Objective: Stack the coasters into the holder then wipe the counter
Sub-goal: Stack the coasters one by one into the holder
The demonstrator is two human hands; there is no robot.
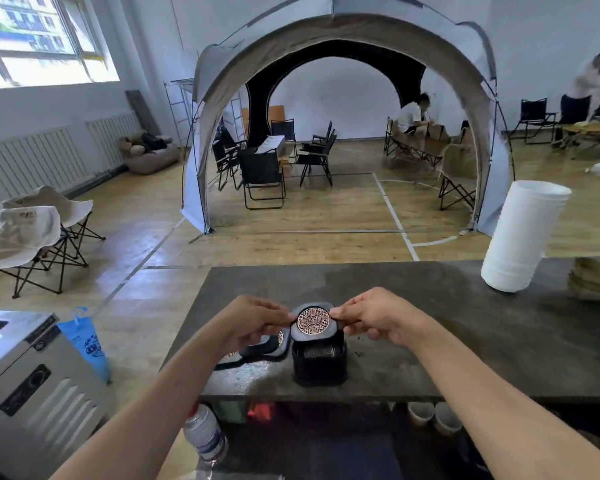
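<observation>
A black coaster [314, 322] with a round copper-coloured pattern is held level just above the black holder [319, 365]. My left hand [253, 320] pinches its left edge and my right hand [378, 320] pinches its right edge. The holder stands near the front edge of the dark grey counter [430, 306]. More black coasters [262, 349] lie flat on the counter to the holder's left, partly hidden behind my left hand. No cloth is in view.
A tall stack of white cups [520, 237] leans at the counter's back right, beside a stack of tan bowls [593, 278]. A plastic bottle [205, 434] stands below the front edge. A metal appliance [31, 382] and a blue bag [87, 341] sit to the left.
</observation>
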